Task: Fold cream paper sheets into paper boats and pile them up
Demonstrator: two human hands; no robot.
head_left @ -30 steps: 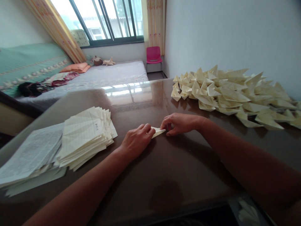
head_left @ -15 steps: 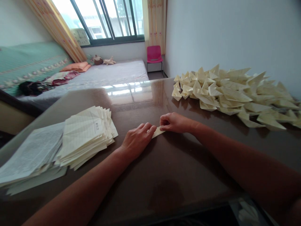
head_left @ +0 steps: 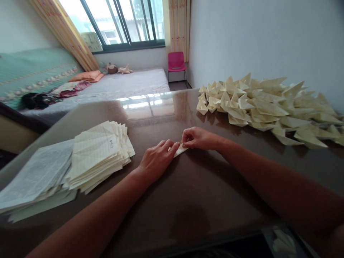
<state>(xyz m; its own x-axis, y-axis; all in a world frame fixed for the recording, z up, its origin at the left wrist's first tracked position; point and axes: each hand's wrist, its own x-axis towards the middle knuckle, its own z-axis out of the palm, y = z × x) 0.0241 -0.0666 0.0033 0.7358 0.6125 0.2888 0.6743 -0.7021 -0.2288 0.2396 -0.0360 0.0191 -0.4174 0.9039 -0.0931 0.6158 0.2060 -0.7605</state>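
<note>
A small folded piece of cream paper [head_left: 179, 151] lies on the dark glossy table, mostly covered by my fingers. My left hand [head_left: 158, 157] rests on the tabletop with its fingers closed over the paper's left end. My right hand [head_left: 197, 138] pinches the right end between thumb and curled fingers. To the left sits a stack of cream lined paper sheets [head_left: 94, 147], creased on top. At the right is a large pile of folded paper boats [head_left: 258, 104] in the same cream colour.
A stack of greyish printed sheets [head_left: 37, 172] lies at the table's left, partly under the cream stack. Beyond the table [head_left: 150, 125] are a bed [head_left: 139, 80], a pink chair [head_left: 176, 61] and a window. A pale crumpled-looking thing [head_left: 283, 242] shows below the front edge.
My right hand has shifted very slightly left and up, still pinching the paper. My left hand stays almost in place; the stacks and pile look the same.
</note>
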